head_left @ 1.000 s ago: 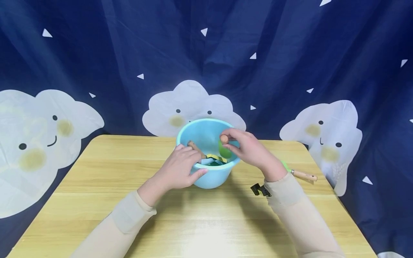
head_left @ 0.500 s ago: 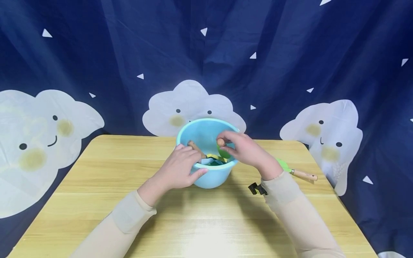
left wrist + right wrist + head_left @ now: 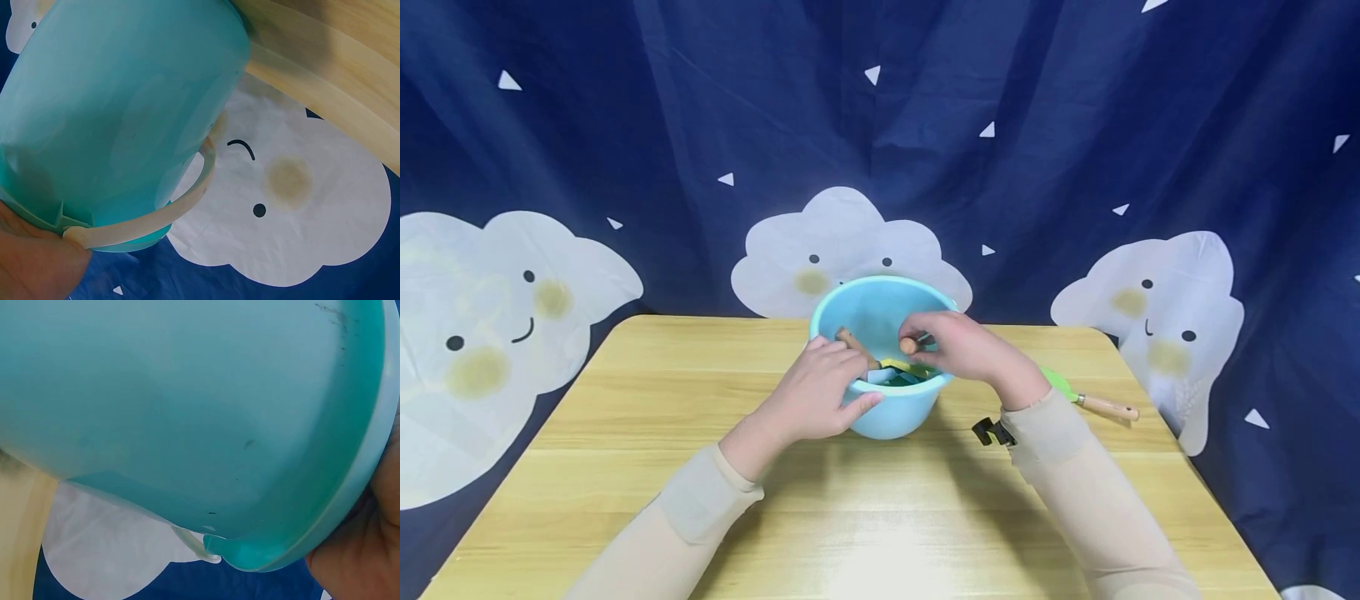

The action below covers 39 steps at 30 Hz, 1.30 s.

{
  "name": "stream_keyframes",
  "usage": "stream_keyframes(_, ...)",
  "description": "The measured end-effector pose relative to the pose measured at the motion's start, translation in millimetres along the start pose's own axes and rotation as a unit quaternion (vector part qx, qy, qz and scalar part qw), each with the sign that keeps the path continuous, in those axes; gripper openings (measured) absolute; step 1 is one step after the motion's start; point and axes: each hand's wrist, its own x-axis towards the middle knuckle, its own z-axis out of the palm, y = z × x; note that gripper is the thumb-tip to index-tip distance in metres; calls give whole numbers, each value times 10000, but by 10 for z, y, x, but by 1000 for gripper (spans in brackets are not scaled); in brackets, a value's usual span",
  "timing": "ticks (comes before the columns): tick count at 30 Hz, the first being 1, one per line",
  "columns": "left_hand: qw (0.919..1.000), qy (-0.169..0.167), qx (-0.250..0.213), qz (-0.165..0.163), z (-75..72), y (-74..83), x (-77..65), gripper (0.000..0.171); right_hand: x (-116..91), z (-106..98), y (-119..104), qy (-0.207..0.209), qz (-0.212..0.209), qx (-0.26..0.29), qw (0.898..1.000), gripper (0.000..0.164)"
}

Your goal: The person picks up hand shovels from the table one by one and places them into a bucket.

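A light blue bucket (image 3: pixel 887 410) stands on the wooden table. My left hand (image 3: pixel 808 392) grips its near left rim, fingers over the edge and thumb outside. Inside the bucket's right side, my right hand (image 3: pixel 958 346) holds a wooden-handled tool (image 3: pixel 908 345) by the handle, its round end facing me; its head is hidden now. Another wooden handle (image 3: pixel 852 343) leans inside on the left, near yellow (image 3: pixel 904 365) and pale blue parts at the bottom. In the right wrist view, the bucket wall (image 3: pixel 187 412) hides the held tool.
A green-headed hand tool with a wooden handle (image 3: pixel 1105 407) lies on the table (image 3: pixel 700 533) to the right of the bucket. The bucket's pale carrying handle (image 3: pixel 150 225) hangs at its far side. A dark blue curtain (image 3: pixel 880 125) with white clouds hangs behind the table.
My right hand has moved left and down into the bucket with the tool, whose green head has gone out of sight. The left hand has stayed on the rim.
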Motion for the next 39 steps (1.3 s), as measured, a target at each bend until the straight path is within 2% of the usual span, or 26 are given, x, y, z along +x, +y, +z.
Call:
stream_keyframes(6, 10000, -62, 36, -21, -2, -2, 1, 39, 20, -11, -6, -245, 204, 126, 9994, 17)
stream_keyframes(14, 10000, -61, 6, -24, -7, 3, 5, 37, 51, -70, -19, -800, -77, 547, 9953, 17)
stream_keyframes(20, 10000, -85, -15, -34, -14, 8, 6, 37, 104, -112, -44, -1346, -232, 836, 9871, 15)
stream_keyframes(25, 10000, -83, -2, -33, -10, 9, 7, 37, 145, -106, -40, -1638, -160, 953, 9818, 14)
stream_keyframes(32, 10000, -78, -8, -48, -2, 4, 3, 38, 208, -91, -27, -2014, 148, 987, 9744, 17)
stream_keyframes(39, 10000, -18, 13, -6, 4, 1, 7, 37, 240, -77, -5, -2194, 251, 983, 9703, 15)
